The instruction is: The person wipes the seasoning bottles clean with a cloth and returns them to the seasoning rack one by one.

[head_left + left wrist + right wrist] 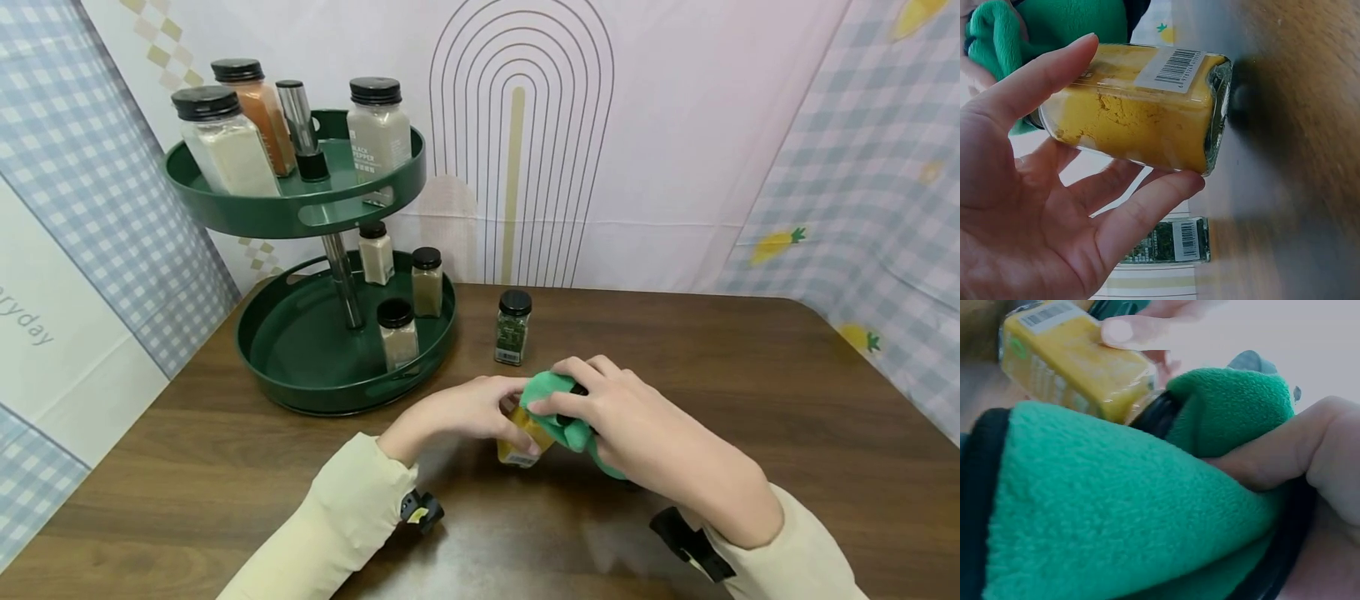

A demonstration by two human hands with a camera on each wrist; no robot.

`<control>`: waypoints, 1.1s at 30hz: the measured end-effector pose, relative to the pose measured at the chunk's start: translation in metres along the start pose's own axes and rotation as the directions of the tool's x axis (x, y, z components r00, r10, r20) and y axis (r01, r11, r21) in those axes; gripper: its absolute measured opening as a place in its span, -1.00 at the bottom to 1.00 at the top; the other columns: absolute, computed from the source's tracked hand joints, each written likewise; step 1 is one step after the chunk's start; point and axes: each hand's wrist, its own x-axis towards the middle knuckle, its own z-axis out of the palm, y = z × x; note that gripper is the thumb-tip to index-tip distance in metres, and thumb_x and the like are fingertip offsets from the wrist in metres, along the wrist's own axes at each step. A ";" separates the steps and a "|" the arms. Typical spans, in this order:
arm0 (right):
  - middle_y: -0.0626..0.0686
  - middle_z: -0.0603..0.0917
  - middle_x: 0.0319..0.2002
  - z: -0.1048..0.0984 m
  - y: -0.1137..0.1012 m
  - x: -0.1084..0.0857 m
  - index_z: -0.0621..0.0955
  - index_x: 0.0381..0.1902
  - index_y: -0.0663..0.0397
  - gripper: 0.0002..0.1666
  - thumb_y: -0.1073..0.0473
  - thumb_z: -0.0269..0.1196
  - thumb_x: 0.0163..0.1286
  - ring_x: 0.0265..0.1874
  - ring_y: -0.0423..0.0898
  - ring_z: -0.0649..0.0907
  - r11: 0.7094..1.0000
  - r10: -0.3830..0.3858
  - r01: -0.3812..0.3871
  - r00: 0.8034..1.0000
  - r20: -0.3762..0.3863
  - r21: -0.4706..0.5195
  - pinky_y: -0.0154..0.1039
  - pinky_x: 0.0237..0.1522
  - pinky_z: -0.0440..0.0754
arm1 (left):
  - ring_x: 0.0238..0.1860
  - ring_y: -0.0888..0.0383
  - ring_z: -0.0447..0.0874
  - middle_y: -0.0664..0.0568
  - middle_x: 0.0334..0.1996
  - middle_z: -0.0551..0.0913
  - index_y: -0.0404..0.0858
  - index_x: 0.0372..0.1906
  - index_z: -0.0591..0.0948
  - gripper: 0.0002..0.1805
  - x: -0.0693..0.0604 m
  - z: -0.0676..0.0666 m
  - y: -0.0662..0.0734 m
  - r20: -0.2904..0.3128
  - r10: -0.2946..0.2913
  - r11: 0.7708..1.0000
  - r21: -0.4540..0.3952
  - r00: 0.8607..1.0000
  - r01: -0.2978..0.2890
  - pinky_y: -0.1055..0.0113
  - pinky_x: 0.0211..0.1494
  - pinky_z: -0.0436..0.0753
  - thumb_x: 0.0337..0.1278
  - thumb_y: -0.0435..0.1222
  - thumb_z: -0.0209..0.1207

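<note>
Over the brown wooden table (pixel 525 550), the left hand (pixel 461 410) gripped a tilted, square, clear-glass jar of yellow powder (pixel 1129 122) between thumb and fingers. The right hand's (pixel 626 417) curled fingers held a green fleecy cloth with black edging (pixel 1110 500) at its dark lid (pixel 1157 415). Farther back stood a small black-lidded glass jar of green flakes (pixel 512 335) and, leftward, a round, dark-green two-tier stand (pixel 255 218).
</note>
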 end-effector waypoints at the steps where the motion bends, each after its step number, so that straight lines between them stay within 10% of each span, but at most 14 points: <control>1: -0.03 0.53 -0.02 -0.001 0.000 -0.001 0.64 -0.08 -0.33 -0.30 0.58 0.10 0.04 -0.18 -0.08 0.49 1.000 -0.003 0.003 1.000 0.003 -0.002 -0.13 -0.26 0.51 | -0.12 0.23 0.57 0.15 -0.13 0.62 0.02 0.07 0.48 -0.46 0.000 0.000 0.000 0.002 0.005 1.000 -0.001 1.000 -0.005 0.37 -0.09 0.54 -0.11 -0.18 0.38; 15: -0.22 0.53 -0.09 -0.017 0.016 -0.015 0.64 -0.30 -0.47 -0.32 0.59 0.10 0.08 -0.11 -0.16 0.50 0.989 0.048 -0.067 0.990 0.136 0.135 -0.23 -0.23 0.53 | -0.11 0.26 0.55 0.14 -0.17 0.62 -0.02 0.06 0.48 -0.46 0.002 0.000 -0.001 0.005 0.042 0.999 0.015 0.999 -0.042 0.39 -0.04 0.51 -0.12 -0.21 0.39; 23: -0.17 0.56 -0.12 -0.022 0.027 -0.014 0.65 -0.18 -0.36 -0.39 0.55 0.10 0.14 -0.21 -0.10 0.49 0.972 0.228 -0.234 0.955 0.188 0.009 -0.23 -0.39 0.44 | -0.04 0.17 0.56 0.13 -0.14 0.62 -0.03 0.06 0.49 -0.44 0.000 0.000 -0.004 -0.007 0.034 0.999 0.003 0.999 -0.034 0.34 0.01 0.51 -0.15 -0.22 0.40; 27: -0.13 0.54 0.04 -0.021 0.021 -0.009 0.60 0.03 -0.29 -0.30 0.59 0.03 0.14 -0.04 -0.09 0.52 0.987 0.135 -0.137 0.990 0.034 0.084 -0.12 -0.20 0.55 | -0.07 0.21 0.56 0.12 -0.14 0.63 -0.03 0.10 0.47 -0.41 -0.001 -0.001 -0.003 0.003 0.039 0.999 -0.021 0.999 -0.039 0.35 -0.01 0.52 -0.14 -0.24 0.40; 33: -0.03 0.49 0.20 -0.004 0.009 -0.001 0.55 0.14 -0.25 -0.25 0.60 0.07 0.12 0.15 -0.02 0.51 0.984 -0.016 0.006 0.998 0.053 0.176 -0.06 -0.03 0.56 | -0.10 0.22 0.56 0.08 -0.14 0.63 -0.08 0.12 0.47 -0.41 -0.002 -0.003 -0.005 0.021 0.065 0.996 -0.068 0.998 -0.064 0.38 -0.06 0.53 -0.13 -0.26 0.37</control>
